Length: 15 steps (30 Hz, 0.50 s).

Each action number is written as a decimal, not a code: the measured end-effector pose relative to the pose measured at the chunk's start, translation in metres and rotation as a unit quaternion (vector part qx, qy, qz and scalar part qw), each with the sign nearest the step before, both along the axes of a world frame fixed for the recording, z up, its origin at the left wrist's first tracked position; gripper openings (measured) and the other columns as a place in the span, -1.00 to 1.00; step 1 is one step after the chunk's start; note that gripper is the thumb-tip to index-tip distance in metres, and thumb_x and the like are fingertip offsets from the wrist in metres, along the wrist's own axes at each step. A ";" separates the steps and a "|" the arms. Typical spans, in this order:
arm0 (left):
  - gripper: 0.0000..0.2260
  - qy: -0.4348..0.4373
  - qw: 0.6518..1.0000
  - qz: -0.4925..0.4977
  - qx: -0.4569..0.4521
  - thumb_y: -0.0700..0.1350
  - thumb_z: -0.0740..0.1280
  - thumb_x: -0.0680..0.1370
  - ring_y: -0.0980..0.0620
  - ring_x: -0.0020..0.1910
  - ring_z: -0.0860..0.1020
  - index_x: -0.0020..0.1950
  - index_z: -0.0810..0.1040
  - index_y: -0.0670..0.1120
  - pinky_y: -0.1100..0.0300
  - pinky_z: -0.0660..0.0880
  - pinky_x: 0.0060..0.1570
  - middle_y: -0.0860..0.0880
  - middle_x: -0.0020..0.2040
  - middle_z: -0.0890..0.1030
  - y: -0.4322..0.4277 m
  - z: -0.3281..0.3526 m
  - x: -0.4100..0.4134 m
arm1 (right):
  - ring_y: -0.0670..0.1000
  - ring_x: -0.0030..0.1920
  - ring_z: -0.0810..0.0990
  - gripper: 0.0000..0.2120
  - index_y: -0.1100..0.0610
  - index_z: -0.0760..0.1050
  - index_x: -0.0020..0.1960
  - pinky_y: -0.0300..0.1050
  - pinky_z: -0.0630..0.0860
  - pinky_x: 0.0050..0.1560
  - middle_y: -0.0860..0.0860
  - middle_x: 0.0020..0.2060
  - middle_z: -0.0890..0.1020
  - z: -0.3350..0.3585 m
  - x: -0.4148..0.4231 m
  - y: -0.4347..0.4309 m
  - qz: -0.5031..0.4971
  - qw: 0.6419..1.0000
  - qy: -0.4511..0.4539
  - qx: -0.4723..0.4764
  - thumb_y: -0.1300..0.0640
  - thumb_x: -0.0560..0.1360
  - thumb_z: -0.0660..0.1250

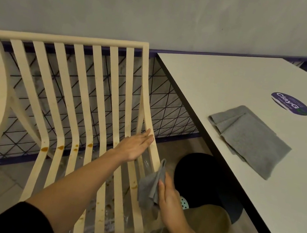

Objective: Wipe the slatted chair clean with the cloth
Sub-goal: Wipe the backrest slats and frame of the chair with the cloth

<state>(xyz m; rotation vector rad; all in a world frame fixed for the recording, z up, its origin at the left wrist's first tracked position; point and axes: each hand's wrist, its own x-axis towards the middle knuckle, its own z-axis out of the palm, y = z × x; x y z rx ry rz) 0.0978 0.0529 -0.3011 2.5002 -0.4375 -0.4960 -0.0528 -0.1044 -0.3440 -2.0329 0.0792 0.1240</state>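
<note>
Beside the table (pixel 230 83) bearing a folded cloth (pixel 250 140), left hand (pixel 135 147) lies flat-fingered on the stained chair (pixel 85 96); right hand (pixel 169 199) seemingly pinches the cloth (pixel 149 187).

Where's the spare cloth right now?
The spare cloth lies folded on the white table at right, just below the round purple sticker, apart from both hands.

The slatted chair (pixel 69 106) stands left of the counter (pixel 230 83), with a wire fence (pixel 171 103) behind it. On the counter lie a folded cloth (pixel 250 140) and, behind it, a round sticker (pixel 290 103). A stool (pixel 202 180) sits under the counter's edge.
</note>
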 end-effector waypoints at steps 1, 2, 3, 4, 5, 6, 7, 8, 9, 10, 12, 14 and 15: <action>-0.44 0.002 1.000 0.005 -0.008 0.33 -0.15 0.60 0.08 0.54 0.12 0.56 0.11 0.17 -0.09 0.11 0.49 0.23 0.56 0.06 0.001 -0.002 0.000 | -0.34 0.11 0.52 -0.54 -0.12 0.12 0.52 -0.50 0.43 0.02 -0.17 0.13 0.54 -0.002 -0.005 0.000 -0.001 1.000 -0.004 -0.003 -0.12 0.63 -0.05; -0.41 0.001 1.000 0.016 -0.016 0.36 -0.16 0.57 0.06 0.54 0.15 0.56 0.10 0.19 -0.08 0.13 0.49 0.22 0.56 0.09 0.001 -0.003 -0.001 | -0.30 0.13 0.53 -0.53 -0.14 0.12 0.52 -0.43 0.47 0.08 -0.16 0.14 0.54 -0.005 -0.008 0.000 -0.003 1.000 -0.007 -0.006 -0.15 0.62 -0.06; -0.39 0.001 0.999 0.027 -0.022 0.39 -0.16 0.55 0.04 0.53 0.17 0.56 0.08 0.20 -0.08 0.14 0.49 0.20 0.56 0.12 0.002 -0.005 -0.001 | -0.25 0.12 0.55 -0.51 -0.14 0.13 0.51 -0.32 0.51 0.11 -0.14 0.14 0.55 -0.006 -0.010 0.002 -0.010 1.000 -0.006 -0.008 -0.19 0.60 -0.08; -0.40 0.009 0.999 0.037 -0.032 0.39 -0.15 0.56 0.03 0.53 0.18 0.56 0.07 0.21 -0.07 0.15 0.48 0.17 0.56 0.15 0.001 -0.007 0.000 | -0.21 0.09 0.57 -0.49 -0.13 0.17 0.48 -0.24 0.54 0.10 -0.11 0.11 0.57 -0.006 -0.011 0.002 -0.020 1.000 -0.002 -0.008 -0.23 0.57 -0.09; -0.42 0.013 0.998 0.048 -0.045 0.38 -0.14 0.57 0.02 0.52 0.19 0.56 0.07 0.21 -0.07 0.16 0.48 0.14 0.55 0.18 0.001 -0.010 0.000 | -0.18 0.02 0.60 -0.46 -0.09 0.22 0.44 -0.20 0.57 0.04 -0.09 0.05 0.59 -0.006 -0.009 0.003 -0.029 0.999 0.005 -0.013 -0.27 0.54 -0.10; -0.43 0.017 0.997 0.057 -0.057 0.37 -0.12 0.57 0.01 0.52 0.19 0.55 0.08 0.22 -0.06 0.16 0.48 0.12 0.55 0.20 0.001 -0.013 0.000 | -0.15 -0.05 0.61 -0.46 -0.06 0.28 0.38 -0.17 0.57 -0.04 -0.06 -0.02 0.61 -0.004 -0.007 0.004 -0.035 0.999 0.012 -0.021 -0.28 0.52 -0.10; -0.43 0.015 0.996 0.060 -0.068 0.37 -0.12 0.57 0.00 0.52 0.20 0.55 0.09 0.23 -0.06 0.18 0.47 0.11 0.54 0.22 0.001 -0.014 0.002 | -0.12 -0.11 0.62 -0.49 -0.04 0.32 0.31 -0.13 0.57 -0.08 -0.05 -0.08 0.62 0.000 0.000 0.004 -0.039 0.999 0.021 -0.032 -0.28 0.53 -0.09; -0.42 0.019 0.995 0.063 -0.078 0.39 -0.12 0.55 0.00 0.51 0.22 0.54 0.11 0.24 -0.06 0.19 0.46 0.10 0.53 0.25 0.001 -0.015 0.003 | -0.11 -0.14 0.62 -0.55 -0.03 0.35 0.25 -0.10 0.57 -0.09 -0.05 -0.12 0.62 0.004 0.006 0.005 -0.039 0.998 0.035 -0.039 -0.26 0.56 -0.07; -0.41 0.022 0.994 0.067 -0.089 0.41 -0.13 0.54 -0.01 0.51 0.24 0.53 0.13 0.25 -0.06 0.21 0.45 0.09 0.53 0.27 0.002 -0.017 0.006 | -0.11 -0.14 0.61 -0.61 -0.02 0.37 0.20 -0.10 0.56 -0.08 -0.05 -0.13 0.61 0.009 0.013 0.005 -0.037 0.997 0.051 -0.053 -0.23 0.59 -0.04; -0.41 0.028 0.992 0.070 -0.098 0.42 -0.13 0.53 -0.01 0.50 0.25 0.53 0.14 0.26 -0.04 0.21 0.44 0.08 0.52 0.29 0.003 -0.018 0.008 | -0.11 -0.12 0.60 -0.66 -0.02 0.37 0.16 -0.11 0.55 -0.06 -0.05 -0.12 0.60 0.012 0.022 0.006 -0.035 0.994 0.068 -0.076 -0.20 0.61 -0.02; -0.37 0.037 0.990 0.070 -0.116 0.45 -0.13 0.51 -0.01 0.49 0.26 0.51 0.19 0.25 0.00 0.22 0.43 0.06 0.50 0.33 0.005 -0.021 0.013 | -0.03 -0.04 0.59 -0.66 0.02 0.40 0.13 -0.07 0.53 0.00 -0.02 -0.06 0.59 0.018 0.042 0.009 -0.034 0.989 0.084 -0.121 -0.17 0.63 -0.01; -0.31 0.052 0.987 0.074 -0.134 0.51 -0.13 0.46 0.02 0.50 0.25 0.48 0.27 0.25 0.00 0.20 0.45 0.05 0.49 0.35 0.006 -0.021 0.018 | 0.07 0.06 0.59 -0.61 0.09 0.43 0.17 -0.04 0.50 0.05 0.06 0.03 0.59 0.023 0.062 0.013 -0.027 0.986 0.084 -0.142 -0.16 0.64 0.00; -0.31 0.059 0.985 0.077 -0.145 0.52 -0.12 0.46 0.03 0.50 0.24 0.46 0.31 0.25 0.01 0.19 0.44 0.06 0.49 0.36 0.007 -0.022 0.020 | 0.12 0.10 0.58 -0.59 0.13 0.42 0.20 -0.05 0.48 0.05 0.10 0.07 0.59 0.025 0.072 0.015 -0.022 0.985 0.078 -0.151 -0.15 0.65 0.00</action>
